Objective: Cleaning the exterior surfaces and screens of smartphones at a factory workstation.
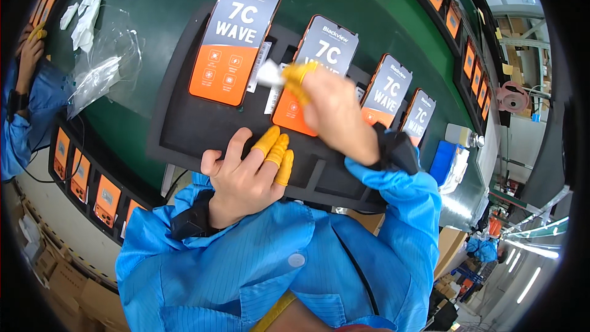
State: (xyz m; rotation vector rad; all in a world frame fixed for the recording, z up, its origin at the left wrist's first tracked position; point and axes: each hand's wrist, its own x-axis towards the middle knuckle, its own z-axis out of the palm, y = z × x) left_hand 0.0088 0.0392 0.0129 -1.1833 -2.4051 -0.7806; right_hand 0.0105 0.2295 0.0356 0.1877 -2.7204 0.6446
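Smartphones with grey-and-orange printed front films lie in a row on a black foam tray [178, 126]. My right hand [335, 110], slightly blurred and with yellow finger cots, pinches a white wipe [270, 75] above the left edge of the second phone [294, 114]. My left hand [249, 169] rests by the tray's near edge, empty, its fingers bent and apart; three fingertips wear yellow cots. Left of the second phone lies the first phone [235, 43], with white barcode labels [259, 67] in the gap. Farther right are the third phone [387, 91] and the fourth phone [420, 115].
Crumpled clear plastic [101, 67] and white wipes [87, 24] lie on the green table [157, 18]. A blue box [444, 161] stands at the right beside a small dispenser [461, 136]. Trays of orange phones [107, 200] flank the table. Another person's hand [29, 46] is at the far left.
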